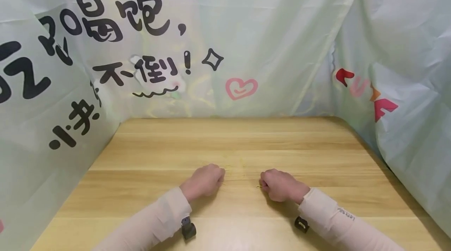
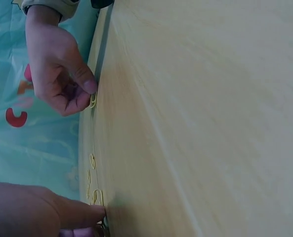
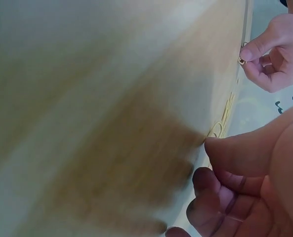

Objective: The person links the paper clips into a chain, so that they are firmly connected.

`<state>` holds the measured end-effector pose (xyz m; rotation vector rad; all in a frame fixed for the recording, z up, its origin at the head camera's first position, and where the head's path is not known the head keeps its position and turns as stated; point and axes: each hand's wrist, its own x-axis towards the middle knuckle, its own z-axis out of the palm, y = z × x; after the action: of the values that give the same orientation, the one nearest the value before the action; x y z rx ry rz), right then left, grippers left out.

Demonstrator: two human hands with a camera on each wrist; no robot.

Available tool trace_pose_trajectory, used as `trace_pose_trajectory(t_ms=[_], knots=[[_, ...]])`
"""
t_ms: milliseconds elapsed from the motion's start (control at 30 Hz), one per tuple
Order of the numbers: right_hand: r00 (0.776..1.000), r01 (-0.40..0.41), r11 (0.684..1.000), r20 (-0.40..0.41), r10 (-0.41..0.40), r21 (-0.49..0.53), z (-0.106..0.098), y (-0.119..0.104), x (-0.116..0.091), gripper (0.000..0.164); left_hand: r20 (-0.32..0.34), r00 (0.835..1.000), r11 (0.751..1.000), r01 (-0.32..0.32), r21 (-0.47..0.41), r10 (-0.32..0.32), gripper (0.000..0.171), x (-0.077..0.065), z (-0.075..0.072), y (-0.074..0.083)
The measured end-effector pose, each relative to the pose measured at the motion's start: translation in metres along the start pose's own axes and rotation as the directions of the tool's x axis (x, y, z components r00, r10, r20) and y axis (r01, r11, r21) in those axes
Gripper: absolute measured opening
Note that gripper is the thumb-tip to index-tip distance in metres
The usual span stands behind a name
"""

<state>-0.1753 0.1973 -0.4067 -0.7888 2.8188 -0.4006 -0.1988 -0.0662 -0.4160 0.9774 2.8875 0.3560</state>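
Note:
My left hand [image 1: 206,180] is low over the wooden table, left of centre. Its thumb and a finger pinch a small yellow paper clip [image 2: 98,195], whose looped end sticks out past the thumb. Facing it from the right is my right hand [image 1: 280,184], its fingers curled. Between thumb and fingertip it pinches another yellow wire paper clip [image 2: 93,101], which pokes out toward the left hand. Several more thin yellow paper clips [image 2: 92,161] lie on the tabletop between and just beyond the hands; they show only faintly in the head view.
The wooden table [image 1: 225,141] has pale grain and fills the lower part of the head view. Printed light cloth [image 1: 275,47] hangs behind it and along both sides. A dark wrist camera [image 1: 188,228] is strapped under the left sleeve, another [image 1: 301,224] under the right.

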Motion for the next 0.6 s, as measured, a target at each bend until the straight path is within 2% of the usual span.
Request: trace_pose_trajectory(t_ms=[133,400,500,600], knots=[[1.0,0.013,1.0,0.0,-0.013,0.019,-0.0006,-0.0001,0.0004,0.027,-0.011,1.0,1.0,-0.012,-0.012,0.012,0.025,0.0001,-0.001,-0.0014],[0.993,0.108,0.993,-0.045,-0.106,0.04,0.001,0.0021,0.0029,0.029,-0.014,1.0,0.999,0.005,-0.041,-0.006,0.021,0.0005,-0.0036,-0.004],[0.994,0.102,0.994,-0.043,-0.1,0.036,0.0005,0.0022,0.0034,0.024,-0.014,1.0,0.999,0.021,-0.043,-0.021,0.016,0.0014,-0.0056,-0.006],[0.997,0.073,0.997,-0.031,-0.072,0.036,-0.0004,0.0017,0.0047,0.013,-0.02,0.999,0.998,0.034,-0.056,-0.035,0.022,0.0024,-0.009,-0.0077]])
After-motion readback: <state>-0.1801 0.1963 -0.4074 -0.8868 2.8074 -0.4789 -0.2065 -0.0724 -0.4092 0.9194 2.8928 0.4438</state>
